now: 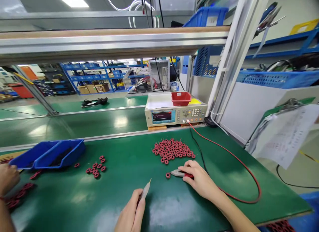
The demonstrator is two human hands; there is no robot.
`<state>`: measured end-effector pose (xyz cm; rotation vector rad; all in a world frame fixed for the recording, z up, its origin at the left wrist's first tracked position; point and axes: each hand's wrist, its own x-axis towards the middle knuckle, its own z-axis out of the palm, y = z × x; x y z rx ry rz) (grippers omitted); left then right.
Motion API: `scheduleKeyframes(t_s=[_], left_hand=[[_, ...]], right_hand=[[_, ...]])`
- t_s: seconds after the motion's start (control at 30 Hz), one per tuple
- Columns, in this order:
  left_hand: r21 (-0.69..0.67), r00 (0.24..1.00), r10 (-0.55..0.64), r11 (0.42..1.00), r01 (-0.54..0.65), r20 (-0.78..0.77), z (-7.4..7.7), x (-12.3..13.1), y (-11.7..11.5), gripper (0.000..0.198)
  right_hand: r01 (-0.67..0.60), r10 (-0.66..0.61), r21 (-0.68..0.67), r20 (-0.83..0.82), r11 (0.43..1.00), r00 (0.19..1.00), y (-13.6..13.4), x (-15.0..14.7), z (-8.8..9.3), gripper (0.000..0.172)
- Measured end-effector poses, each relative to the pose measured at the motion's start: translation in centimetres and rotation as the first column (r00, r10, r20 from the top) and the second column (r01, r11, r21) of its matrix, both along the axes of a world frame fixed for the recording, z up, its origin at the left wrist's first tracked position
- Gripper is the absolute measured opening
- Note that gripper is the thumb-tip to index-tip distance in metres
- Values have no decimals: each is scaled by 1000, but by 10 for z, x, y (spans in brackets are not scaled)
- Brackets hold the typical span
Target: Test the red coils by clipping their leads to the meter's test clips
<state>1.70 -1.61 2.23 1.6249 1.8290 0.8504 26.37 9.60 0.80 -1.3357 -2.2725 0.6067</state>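
In my right hand (198, 178) is a grey-tipped test probe (178, 173) with a red handle, its tip at the edge of a small red-wound ring coil (168, 175) on the green bench. My left hand (132, 212) grips another grey test probe (145, 191), whose thin pin points up and away, apart from any coil. A dense cluster of red ring coils (173, 150) lies just beyond my right hand. Several more loose coils (97, 168) lie farther left. A red lead (239, 154) and a black lead (196, 144) run from the tester toward my right hand's side.
A bench tester (175, 114) with a lit screen stands at the back, a red tray (181, 98) on top. Blue bins (59, 155) stand at left, near a co-worker's hand (8, 178) and more coils (21, 194). A metal post (228, 65) rises at right.
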Motion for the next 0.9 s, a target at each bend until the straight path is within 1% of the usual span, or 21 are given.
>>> scheduleKeyframes(t_s=[0.07, 0.17, 0.33, 0.47, 0.57, 0.73, 0.8, 0.9], left_hand=[[-4, 999, -27, 1000, 27, 31, -1, 4, 1, 31], [4, 995, -91, 996, 91, 28, -8, 8, 4, 27], [-15, 990, -119, 993, 118, -74, -18, 7, 3, 35], [-21, 963, -188, 982, 187, -192, -17, 6, 4, 38], [18, 945, -224, 972, 234, -237, -15, 8, 5, 36], [81, 938, -219, 965, 249, -268, -17, 8, 5, 36], [71, 937, -222, 966, 250, -270, -17, 7, 5, 36], [27, 935, -224, 970, 240, -274, -17, 7, 5, 36]], right_hand=[[-42, 42, -22, -10, 999, 999, -5, -2, 2, 38], [-67, 66, -39, -10, 997, 998, -9, -5, 3, 36], [-87, 88, -44, 4, 995, 996, -9, -4, 3, 35], [-103, 103, -39, 6, 994, 995, -10, -3, 2, 35], [-103, 104, -34, 10, 994, 995, -11, -3, 1, 35], [-104, 104, -37, -7, 994, 995, -11, -1, -1, 34], [-98, 97, -44, -21, 994, 995, -11, 1, -1, 35], [-58, 54, -56, -62, 997, 997, -9, 3, 0, 34]])
